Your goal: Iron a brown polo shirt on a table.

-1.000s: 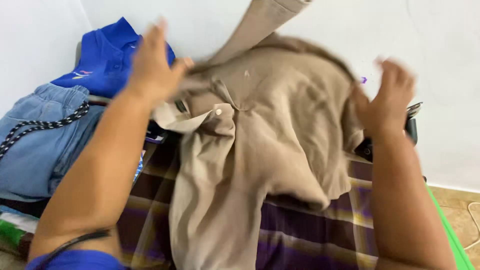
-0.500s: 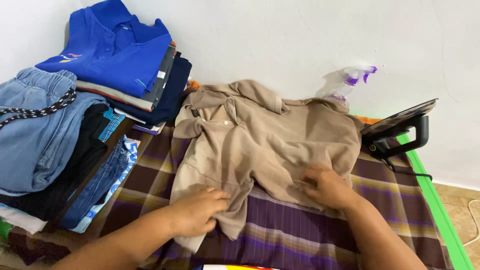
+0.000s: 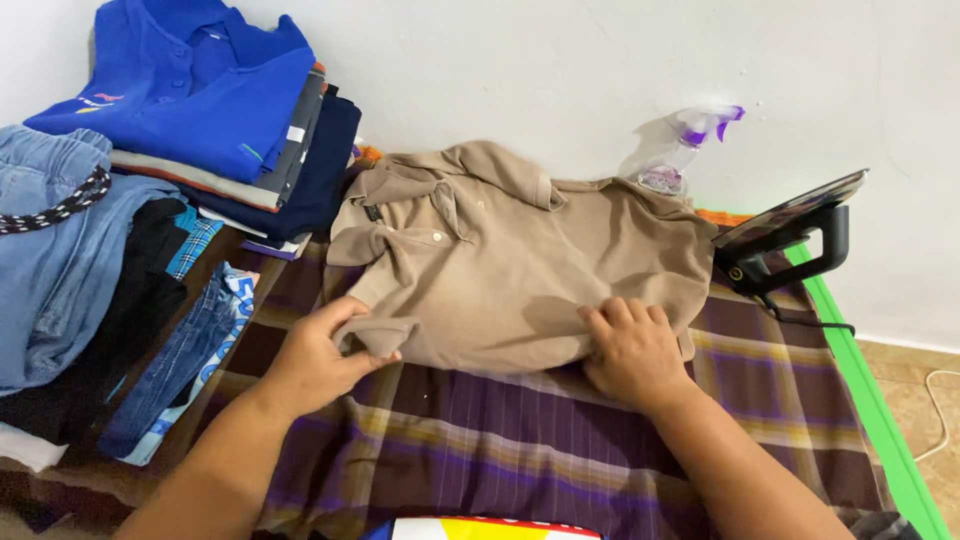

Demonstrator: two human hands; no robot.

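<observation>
A tan polo shirt lies spread on a purple plaid cloth, collar toward the upper left. My left hand pinches the shirt's short sleeve at the lower left edge, folding it in. My right hand rests flat, fingers together, on the shirt's lower hem and presses it down.
A black iron stands on its heel at the right with a cord. A clear spray bottle with a purple nozzle leans on the white wall. A stack of folded clothes topped by a blue polo and jeans sits at the left.
The shirt came down from the air onto the cloth. Both hands dropped to its near edge, and the left one has tucked the hanging sleeve in.
</observation>
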